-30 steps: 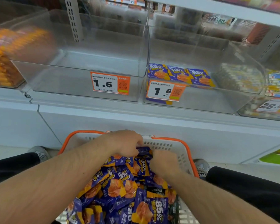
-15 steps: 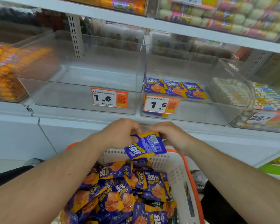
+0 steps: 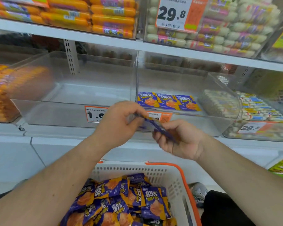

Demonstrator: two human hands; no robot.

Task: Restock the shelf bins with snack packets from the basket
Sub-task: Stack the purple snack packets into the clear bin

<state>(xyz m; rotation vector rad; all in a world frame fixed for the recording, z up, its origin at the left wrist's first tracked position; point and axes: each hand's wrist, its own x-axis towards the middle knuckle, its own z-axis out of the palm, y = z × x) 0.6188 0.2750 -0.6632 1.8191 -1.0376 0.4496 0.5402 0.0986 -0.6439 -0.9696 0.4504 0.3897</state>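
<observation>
Nearest the camera, the basket point(image 3: 178, 180) sat low between the person's knees, heaped with purple-and-orange snack packets point(image 3: 121, 201). Above it, both hands met in front of the shelf edge with a thin stack of packets point(image 3: 155, 126) held edge-on between them. The left hand point(image 3: 119, 126) pinched the far end, its fingers curled round the stack, and the right hand point(image 3: 181, 141) cupped the near end from below, its fingers bent round it (the stack was blurred, so the count could not be told).

Beyond the hands stood two clear bins: the left bin point(image 3: 55, 111) held nothing that showed, and the right bin point(image 3: 219, 126) had a row of three matching packets point(image 3: 167, 101) lying flat at its front.

The likely risk was the slick packets fanning apart and dropping short of the bin, onto the ledge or back into the basket. Lifting them over the bin's front wall with so loose a hold could also catch the price tag point(image 3: 95, 114), or send them into the wrong bin.
</observation>
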